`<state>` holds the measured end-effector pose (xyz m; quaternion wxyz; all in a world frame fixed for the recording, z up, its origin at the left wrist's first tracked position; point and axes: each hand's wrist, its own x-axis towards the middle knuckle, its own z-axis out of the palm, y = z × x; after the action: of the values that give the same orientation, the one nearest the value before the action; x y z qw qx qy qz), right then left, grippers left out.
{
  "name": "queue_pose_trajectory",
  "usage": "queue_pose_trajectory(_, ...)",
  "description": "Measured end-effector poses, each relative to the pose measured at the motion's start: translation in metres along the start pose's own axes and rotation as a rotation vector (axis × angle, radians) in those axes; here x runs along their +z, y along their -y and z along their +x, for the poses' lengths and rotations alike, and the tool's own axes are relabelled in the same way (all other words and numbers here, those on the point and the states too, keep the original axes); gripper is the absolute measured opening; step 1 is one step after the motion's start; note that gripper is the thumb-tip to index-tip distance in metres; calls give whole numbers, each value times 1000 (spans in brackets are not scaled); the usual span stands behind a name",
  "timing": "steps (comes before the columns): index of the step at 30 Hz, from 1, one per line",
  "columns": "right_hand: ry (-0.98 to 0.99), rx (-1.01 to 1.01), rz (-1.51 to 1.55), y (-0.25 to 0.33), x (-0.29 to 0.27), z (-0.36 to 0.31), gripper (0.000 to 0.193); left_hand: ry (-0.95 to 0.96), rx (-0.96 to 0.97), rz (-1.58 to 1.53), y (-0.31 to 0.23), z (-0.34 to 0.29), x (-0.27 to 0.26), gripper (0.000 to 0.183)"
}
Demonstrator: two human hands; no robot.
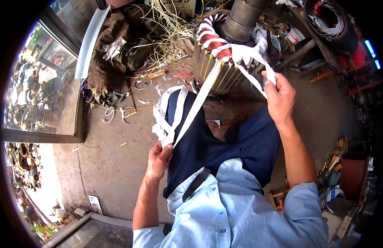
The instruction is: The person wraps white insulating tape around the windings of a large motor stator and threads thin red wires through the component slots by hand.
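Observation:
In front of my knees stands a motor stator (198,68) with red copper windings (225,53) at its top. White cloth tape (199,99) is wrapped around part of the winding ring, and yellow strips show down the stator's side. My left hand (159,159), beside my left thigh, is closed on the tape. A bunched length of tape loops from it over my left knee, while a taut strip runs up to the windings. At the stator's right, my right hand (279,97) pinches a looped strip of the same tape between thumb and fingers.
A thick metal cylinder (239,25) rises at the stator's far side. Beyond lies a tangle of pale tubing (175,27), with brown cloth (104,58) to its left. Another wound stator (336,33) sits far right. A glazed frame (79,128) stands left; scraps litter the floor.

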<state>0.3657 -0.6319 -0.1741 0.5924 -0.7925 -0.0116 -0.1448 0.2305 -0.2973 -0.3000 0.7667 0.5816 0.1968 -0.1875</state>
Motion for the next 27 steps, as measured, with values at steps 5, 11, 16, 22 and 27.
queue_pose_trajectory(5,211,372,648,18,-10,2,27,-6,-9,2,4,1,-2,17)
queue_pose_trajectory(11,345,222,630,25,-7,-6,25,-4,-13,-1,2,1,0,17)
queue_pose_trajectory(16,259,52,391,23,-3,-3,21,-7,-9,1,3,1,-1,18)
queue_pose_trajectory(22,41,-177,49,11,-2,6,5,-6,-19,-27,4,1,0,19)
queue_pose_trajectory(27,79,-166,376,15,2,3,9,-12,-18,-29,4,2,-1,17)
